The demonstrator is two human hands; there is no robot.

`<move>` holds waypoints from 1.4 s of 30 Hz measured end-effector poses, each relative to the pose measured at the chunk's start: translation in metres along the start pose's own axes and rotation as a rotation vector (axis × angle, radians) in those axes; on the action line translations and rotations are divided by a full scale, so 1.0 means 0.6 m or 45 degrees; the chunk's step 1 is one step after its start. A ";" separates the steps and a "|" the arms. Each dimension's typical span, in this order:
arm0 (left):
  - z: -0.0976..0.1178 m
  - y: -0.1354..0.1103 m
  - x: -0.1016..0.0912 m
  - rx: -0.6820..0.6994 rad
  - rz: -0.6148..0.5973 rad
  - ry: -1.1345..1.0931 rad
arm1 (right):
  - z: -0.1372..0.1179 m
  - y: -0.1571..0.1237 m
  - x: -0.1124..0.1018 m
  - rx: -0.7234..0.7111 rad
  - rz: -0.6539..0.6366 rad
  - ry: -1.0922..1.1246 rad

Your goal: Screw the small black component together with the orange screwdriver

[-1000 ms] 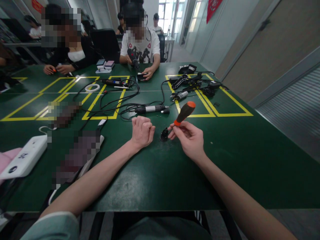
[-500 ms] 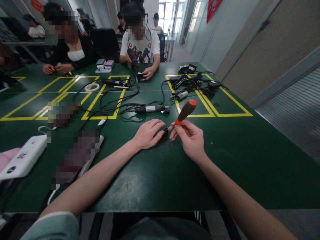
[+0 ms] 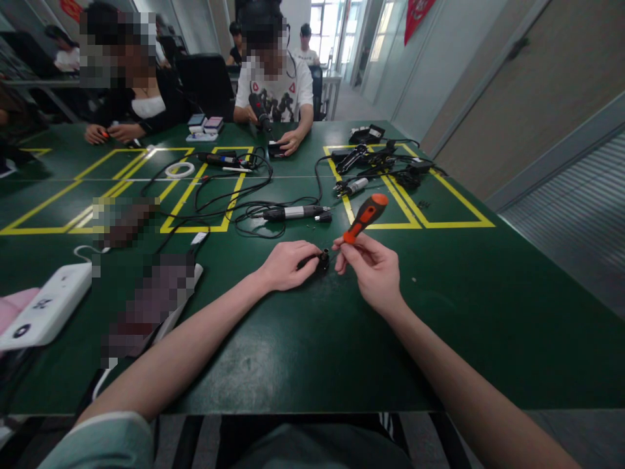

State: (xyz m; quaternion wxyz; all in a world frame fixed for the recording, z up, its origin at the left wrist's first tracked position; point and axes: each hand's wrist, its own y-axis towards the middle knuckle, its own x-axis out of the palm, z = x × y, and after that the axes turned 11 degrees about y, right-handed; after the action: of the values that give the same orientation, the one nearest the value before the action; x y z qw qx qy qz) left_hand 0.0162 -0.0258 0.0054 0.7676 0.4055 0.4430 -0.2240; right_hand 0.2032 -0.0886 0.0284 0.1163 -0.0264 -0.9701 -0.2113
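The left hand [image 3: 286, 264], a loose fist lying clear of the work a second ago, has slid to the right. Its fingers are now pinched shut on the small black part [image 3: 322, 260], which sits on the tabletop [image 3: 303, 352] just above the middle of the frame. The part is round, dark and matt, too small to make out further.

The right hand [image 3: 374, 267] has lifted a little. Its fingers are clamped low on the screwdriver [image 3: 366, 215], where the handle meets the shaft. The handle is chunky black rubber with an orange cap and an orange collar, and it slants toward the upper right. The thin shaft points down-left at the part; whether the tip touches it, I cannot tell.

The tabletop is dull green, scuffed pale near the bottom edge, and marked off with yellow tape lines [image 3: 209, 228]. Just above the hands lies a slim cylindrical power tool [image 3: 293, 212], black with a silvery band, its lead running into a tangle of black cables [image 3: 229, 195]. At centre right, inside a yellow rectangle, sits a heap of black adapters [image 3: 385, 159]. A white tape ring [image 3: 180, 171] lies at upper left, and a white power strip [image 3: 46, 312] at lower left.

Across the tabletop, at top centre, a person in a white T-shirt [image 3: 278, 91] holds a dark tool.
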 end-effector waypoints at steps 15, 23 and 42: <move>-0.016 0.015 -0.006 -0.301 -0.124 -0.613 | 0.002 0.001 0.003 0.026 0.034 0.024; -0.019 0.019 -0.004 -0.553 -0.313 -1.019 | 0.008 -0.002 0.002 0.017 0.007 0.073; -0.027 0.022 -0.010 -0.621 -0.390 -1.318 | 0.008 -0.003 0.005 0.015 -0.074 0.105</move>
State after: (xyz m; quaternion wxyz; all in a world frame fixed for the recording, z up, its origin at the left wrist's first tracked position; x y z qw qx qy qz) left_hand 0.0143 -0.0049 0.0113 0.9139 -0.0133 0.1029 -0.3925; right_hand 0.1989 -0.0882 0.0242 0.1501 0.0112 -0.9661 -0.2097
